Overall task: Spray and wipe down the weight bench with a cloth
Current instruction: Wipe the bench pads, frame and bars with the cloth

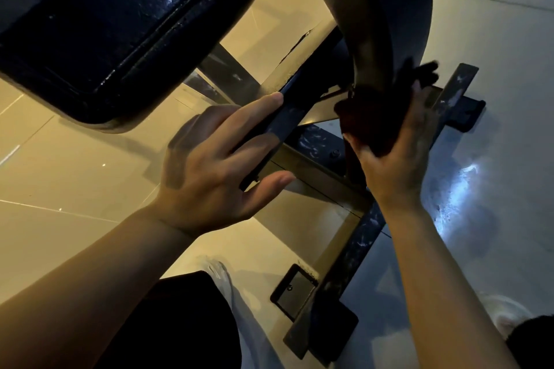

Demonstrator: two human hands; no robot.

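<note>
Legs: two dark trouser knees sit at the bottom, one under the left arm (pixel 168 323) and one at the right corner (pixel 533 338).
Shoes: a white shoe (pixel 215 272) peeks out past the left knee, and another white shoe (pixel 503 314) shows near the right knee.
Foot bar: a dark metal foot bar (pixel 338 272) of the bench lies on the floor between the two arms, below both hands. It has pale scuff marks and a flat end plate (pixel 295 290).
Left hand: the left hand (pixel 209 165) holds a dark slanted frame bar (pixel 278 126). The fingers lie straight along the top of the bar and the thumb reaches under it, so the bar sits between thumb and fingers.
Right hand: the right hand (pixel 395 156) grips a dark cloth (pixel 371 117). The fingers and thumb curl round the cloth, bunched in the palm.
Cloth: it looks dark red-brown. It is pressed up against a curved metal post (pixel 368 48) just above the right fingertips. A bit of cloth sticks out past the fingers on the far side.
Weight bench: this is the thing being cleaned. Its frame runs between the two hands and past them.
Seat pad: a black bench pad (pixel 120 18) hangs above and to the left of the left fingers. It is shiny, with white specks on it.
Back cross bar: a dark cross bar (pixel 458 90) lies just beyond the right fingers.
Floor: pale shiny floor tiles (pixel 75 177) are all around, yellow on the left side and grey with a bright glare spot on the right.
</note>
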